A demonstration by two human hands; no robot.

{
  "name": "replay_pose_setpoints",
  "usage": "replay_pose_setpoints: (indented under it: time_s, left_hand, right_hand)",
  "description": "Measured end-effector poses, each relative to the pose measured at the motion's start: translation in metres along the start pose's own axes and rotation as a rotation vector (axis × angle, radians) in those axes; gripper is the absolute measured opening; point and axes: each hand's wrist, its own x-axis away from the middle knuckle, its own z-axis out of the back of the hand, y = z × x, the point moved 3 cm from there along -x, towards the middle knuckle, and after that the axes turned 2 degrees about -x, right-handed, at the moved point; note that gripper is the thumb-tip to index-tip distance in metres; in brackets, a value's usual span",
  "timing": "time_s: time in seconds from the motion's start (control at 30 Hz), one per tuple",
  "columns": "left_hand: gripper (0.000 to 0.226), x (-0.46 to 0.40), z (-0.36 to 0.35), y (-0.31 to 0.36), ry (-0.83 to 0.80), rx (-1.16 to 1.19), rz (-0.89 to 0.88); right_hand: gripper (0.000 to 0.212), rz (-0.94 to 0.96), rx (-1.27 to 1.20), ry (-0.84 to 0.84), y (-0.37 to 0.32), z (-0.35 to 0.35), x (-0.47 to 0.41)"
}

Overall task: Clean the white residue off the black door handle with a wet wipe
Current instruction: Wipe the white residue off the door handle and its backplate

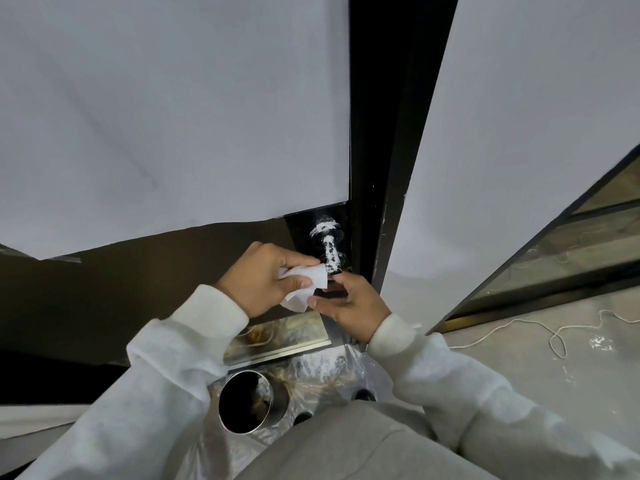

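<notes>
The black door handle (329, 245) juts out from the dark door edge, streaked with white residue on its round base and along its lever. My left hand (266, 277) grips a folded white wet wipe (308, 282), whose corner touches the lower left side of the lever. My right hand (349, 299) holds the lower end of the handle from below, fingers curled round it. That end of the handle is hidden by my fingers.
White paper (173, 116) covers the door on the left, and a white panel (519, 133) stands on the right. On plastic sheeting below stands a round metal bin (251, 401). A thin cord (554, 336) lies on the floor at right.
</notes>
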Motion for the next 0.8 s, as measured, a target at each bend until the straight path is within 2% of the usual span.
replay_pose_setpoints:
  time_s: [0.13,0.2,0.3,0.4,0.5,0.57,0.67,0.8]
  left_hand:
    - [0.028,0.005,-0.008,-0.001,0.093,0.011,0.044]
    - [0.029,0.007,-0.009,-0.002,0.125,0.013,0.041]
    - [0.025,0.012,-0.009,-0.002,0.158,0.012,-0.017]
    - [0.027,0.019,-0.004,-0.001,0.169,0.06,-0.042]
    - [0.028,0.018,-0.004,-0.003,0.184,0.093,-0.043]
    - [0.027,0.018,-0.002,-0.002,0.188,0.104,-0.041]
    - [0.025,0.019,0.0,-0.004,0.195,0.062,-0.013]
    - [0.021,0.009,0.007,-0.015,0.222,0.028,0.078]
  right_hand:
    - [0.005,0.049,-0.033,-0.022,0.001,-0.006,0.001]
    - [0.011,0.018,-0.193,-0.024,0.003,-0.005,0.006]
    - [0.009,-0.142,-0.666,-0.055,0.007,-0.004,0.015]
    - [0.01,-0.165,-0.747,-0.035,0.013,0.003,0.025]
    - [0.038,-0.245,-0.849,-0.186,0.011,0.004,0.034]
    - [0.042,-0.295,-0.816,-0.261,0.007,0.002,0.039]
    - [0.023,-0.35,-0.72,-0.132,0.012,0.001,0.04]
    - [0.03,-0.344,-0.928,0.1,0.019,0.011,0.036]
